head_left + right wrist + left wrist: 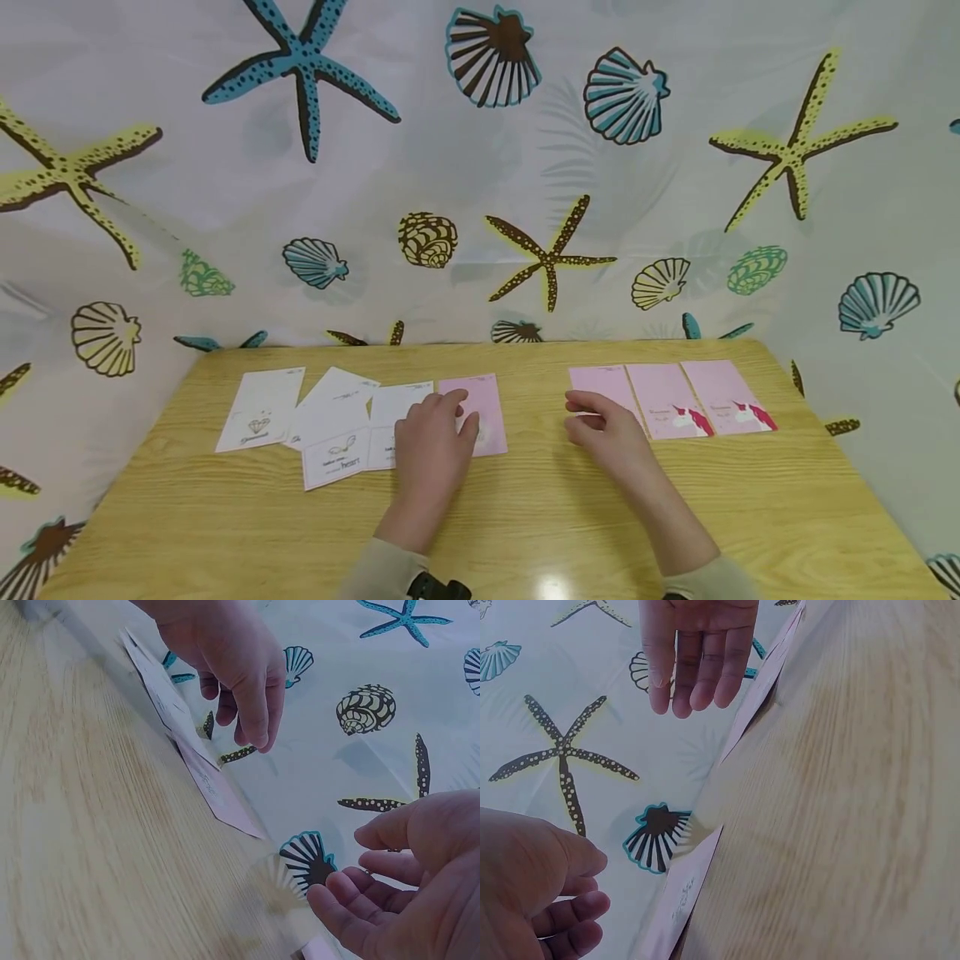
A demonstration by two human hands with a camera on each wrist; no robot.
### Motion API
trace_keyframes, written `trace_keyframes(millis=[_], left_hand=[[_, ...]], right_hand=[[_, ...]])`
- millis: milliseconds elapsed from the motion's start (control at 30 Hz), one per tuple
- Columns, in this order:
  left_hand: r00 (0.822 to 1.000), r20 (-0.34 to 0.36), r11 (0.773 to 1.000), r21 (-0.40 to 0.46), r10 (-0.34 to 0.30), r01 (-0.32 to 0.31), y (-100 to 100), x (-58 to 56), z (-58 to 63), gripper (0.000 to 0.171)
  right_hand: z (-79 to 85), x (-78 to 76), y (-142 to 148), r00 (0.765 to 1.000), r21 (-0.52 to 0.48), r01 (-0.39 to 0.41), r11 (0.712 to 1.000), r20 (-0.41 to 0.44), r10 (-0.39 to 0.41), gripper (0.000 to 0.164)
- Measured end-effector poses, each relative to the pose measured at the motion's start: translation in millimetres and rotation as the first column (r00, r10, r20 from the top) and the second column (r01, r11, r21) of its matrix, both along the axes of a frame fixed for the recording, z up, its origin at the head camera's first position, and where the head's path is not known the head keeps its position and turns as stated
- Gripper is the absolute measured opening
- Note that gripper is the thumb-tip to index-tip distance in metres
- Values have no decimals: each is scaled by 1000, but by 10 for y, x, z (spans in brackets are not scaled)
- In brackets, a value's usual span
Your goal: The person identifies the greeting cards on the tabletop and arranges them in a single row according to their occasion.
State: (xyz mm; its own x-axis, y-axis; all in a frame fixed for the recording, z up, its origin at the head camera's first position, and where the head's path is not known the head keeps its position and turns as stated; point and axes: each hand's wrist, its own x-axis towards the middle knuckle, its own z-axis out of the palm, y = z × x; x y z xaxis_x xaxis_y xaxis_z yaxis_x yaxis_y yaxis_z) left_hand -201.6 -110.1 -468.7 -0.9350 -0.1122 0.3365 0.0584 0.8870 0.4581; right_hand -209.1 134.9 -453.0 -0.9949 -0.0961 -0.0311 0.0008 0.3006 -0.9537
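My left hand point(435, 446) hovers over a pink card point(489, 417), its fingers loosely bent with nothing between them. It covers part of that card and of a white card point(401, 398) beside it. To the right, my right hand point(615, 437) is held near another pink card point(600, 382), overlapping its lower part in the head view. Its thumb and fingers curve loosely around air. In the right wrist view, the left hand point(232, 671) hangs above the cards, fingers pointing down. Both hands look free of any card in the wrist views.
Two more pink cards with a unicorn, a middle one point(663, 400) and an outer one point(727, 396), lie in the right row. Several white cards, including one with a diamond point(262, 404), overlap at left on the wooden table point(525, 517). A shell-patterned cloth point(450, 175) hangs behind.
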Motion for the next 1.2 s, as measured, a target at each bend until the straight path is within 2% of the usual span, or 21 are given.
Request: trace_keyframes(millis=[200,400,767,933,1200], left_hand=[[999,41,999,32,20,-22,-221,61,12,35],[997,74,996,80,32,-38,-316,96,-37,38],[994,104,996,73,37,-45,-379,109,-127,41],[993,116,998,53,21,-27,-372,106,-164,41],[995,95,1000,15,16,-18,-363,120,-220,39]], right_hand=[[-24,28,-172,1000,-32,-25,999,-1,25,43],[-64,36,-281,997,-87,-70,994,28,73,46],[-78,48,-499,993,-133,-92,987,54,100,47],[-105,30,-559,991,-140,-111,984,59,120,48],[-131,32,-649,987,-139,-135,981,66,146,52]])
